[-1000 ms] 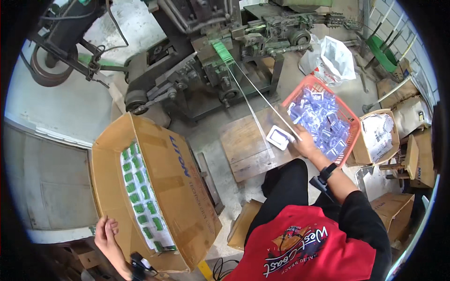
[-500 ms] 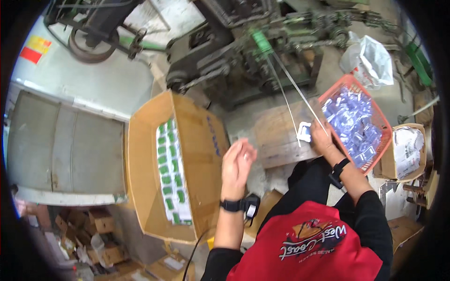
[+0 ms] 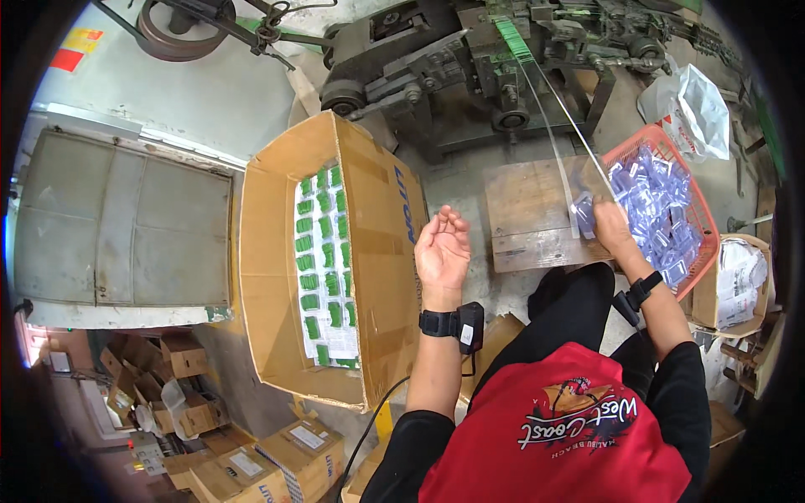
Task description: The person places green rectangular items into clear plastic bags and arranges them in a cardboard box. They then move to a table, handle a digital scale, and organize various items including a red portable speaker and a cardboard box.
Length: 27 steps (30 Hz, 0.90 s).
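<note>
My right hand [image 3: 610, 228] pinches a clear bluish plastic piece [image 3: 585, 215] between the lower ends of two thin metal rails [image 3: 563, 168]. Those rails slope down from a stack of green pieces [image 3: 513, 38] on the machine. Beneath the hand lies a wooden board [image 3: 524, 205]. My left hand [image 3: 443, 251] is raised palm up, its fingers loosely curled and apart, with nothing visible in it. To its left stands a large open cardboard box [image 3: 381, 251], holding rows of small green items [image 3: 306, 262] on white sheets.
A red plastic basket [image 3: 707, 243] full of clear bluish plastic pieces [image 3: 658, 201] stands beside my right forearm. Behind it is a white plastic bag [image 3: 692, 109]. A dark machine [image 3: 419, 75] spans the far side. More cardboard boxes [image 3: 306, 440] lie at lower left.
My head view has shifted, so the scene sits differently. The left hand has turned its palm upward. My right hand stays by the rail ends, holding a plastic piece.
</note>
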{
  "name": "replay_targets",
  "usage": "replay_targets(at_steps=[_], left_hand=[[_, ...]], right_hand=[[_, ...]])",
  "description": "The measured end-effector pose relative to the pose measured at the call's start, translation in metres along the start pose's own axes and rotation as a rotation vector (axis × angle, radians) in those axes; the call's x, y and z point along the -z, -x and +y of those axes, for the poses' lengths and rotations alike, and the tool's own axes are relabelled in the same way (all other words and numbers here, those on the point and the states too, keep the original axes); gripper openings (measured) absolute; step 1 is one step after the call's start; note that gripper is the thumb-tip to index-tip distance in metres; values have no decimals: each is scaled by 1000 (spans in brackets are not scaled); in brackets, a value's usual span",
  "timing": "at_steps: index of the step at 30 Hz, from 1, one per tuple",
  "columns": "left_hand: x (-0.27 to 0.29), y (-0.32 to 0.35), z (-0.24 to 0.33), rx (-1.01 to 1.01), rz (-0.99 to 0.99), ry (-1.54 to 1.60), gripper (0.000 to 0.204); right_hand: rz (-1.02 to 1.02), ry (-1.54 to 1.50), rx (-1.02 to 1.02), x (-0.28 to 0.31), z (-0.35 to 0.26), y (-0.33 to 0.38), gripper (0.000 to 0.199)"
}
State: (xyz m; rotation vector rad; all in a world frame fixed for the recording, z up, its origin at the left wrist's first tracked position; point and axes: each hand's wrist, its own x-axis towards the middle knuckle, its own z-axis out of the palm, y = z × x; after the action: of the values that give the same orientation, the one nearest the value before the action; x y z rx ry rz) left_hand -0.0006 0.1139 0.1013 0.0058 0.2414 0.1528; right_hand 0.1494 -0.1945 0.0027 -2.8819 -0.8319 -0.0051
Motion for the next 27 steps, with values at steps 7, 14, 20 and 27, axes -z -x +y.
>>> replay_targets(at_steps=[7, 14, 20, 27], left_hand=[[12, 0, -2, -46, 13, -438, 19], [13, 3, -42, -16, 79, -796, 32], [40, 15, -90, 252, -64, -1068, 50], [9, 22, -107, 16, -18, -1111, 49]], right_hand=[[92, -556, -260, 34, -28, 33, 13], [-441, -1718, -616, 43, -81, 75, 9], [-466, -1972, -520, 51, -117, 60, 7], [-393, -1743, -440, 62, -127, 56, 13]])
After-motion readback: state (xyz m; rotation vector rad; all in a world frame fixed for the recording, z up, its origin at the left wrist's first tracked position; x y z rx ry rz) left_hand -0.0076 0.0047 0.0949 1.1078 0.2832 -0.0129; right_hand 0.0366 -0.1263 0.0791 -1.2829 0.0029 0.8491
